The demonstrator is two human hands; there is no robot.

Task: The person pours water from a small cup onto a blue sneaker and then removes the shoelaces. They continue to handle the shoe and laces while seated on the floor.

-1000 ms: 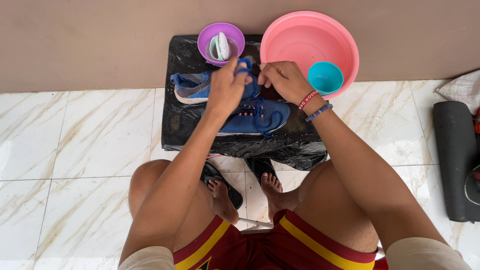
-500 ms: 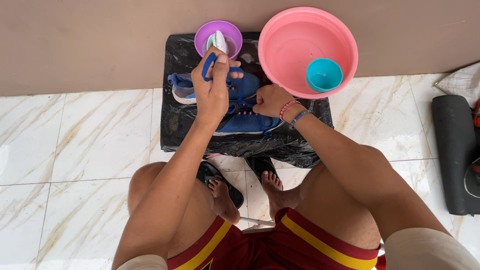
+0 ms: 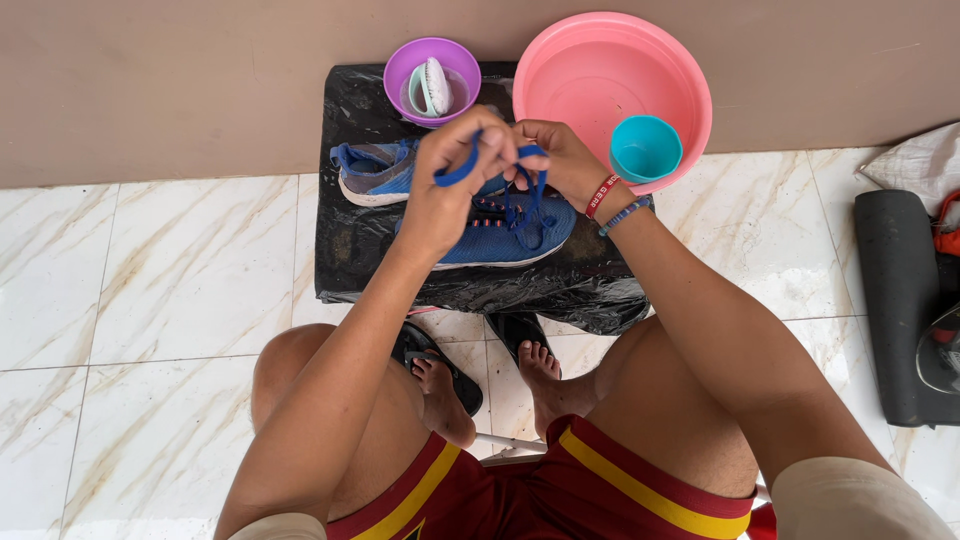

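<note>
At the upper centre of the frame we pinch the blue shoelace (image 3: 525, 195) tight between our left hand (image 3: 450, 180) and right hand (image 3: 555, 160), fingers closed, keeping it taut above the nearer blue shoe (image 3: 510, 235) on the black plastic sheet (image 3: 360, 260).

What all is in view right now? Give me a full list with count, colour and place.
shoes: 2, blue, on the black sheet
lace: 1, blue, held between both hands
black sheet: 1, on the floor at the wall
basin: 1, pink, right of the bowl
cup: 1, teal, in the basin
bowl: 1, purple, back of the sheet
brush: 1, pale, in the bowl
sandals: 2, black, underfoot
left hand: holds the lace
right hand: holds the lace
</note>
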